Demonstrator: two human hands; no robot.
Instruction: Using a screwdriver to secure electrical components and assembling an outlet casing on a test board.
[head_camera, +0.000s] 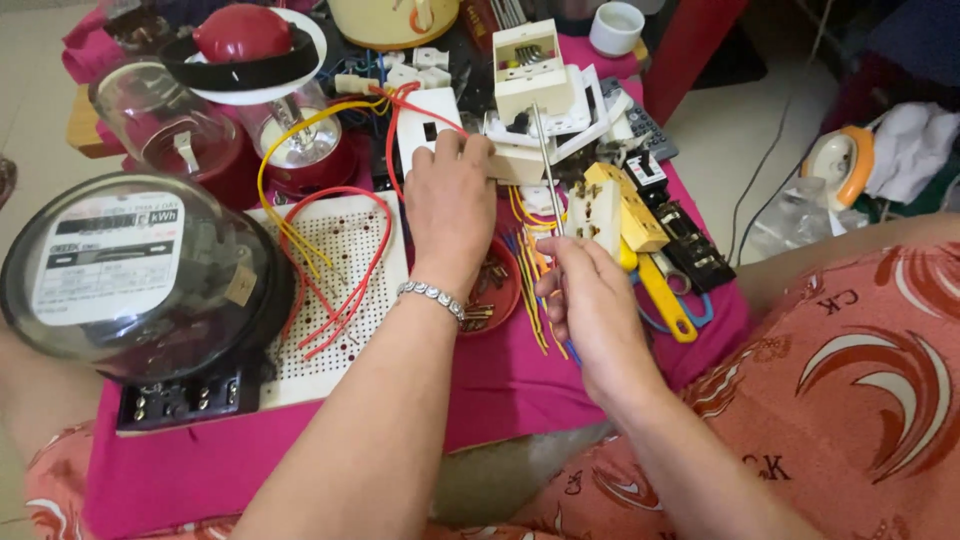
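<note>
We log: left hand clamped on white switch plate; right hand pinching thin screwdriver, tip just right of that plate; risk, we judge: tip slipping onto loose wires beside left hand.

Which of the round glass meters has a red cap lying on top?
The back meter, behind the white pegboard: a red cap with a black band sits on it. The big front meter and the left one have none.
</note>
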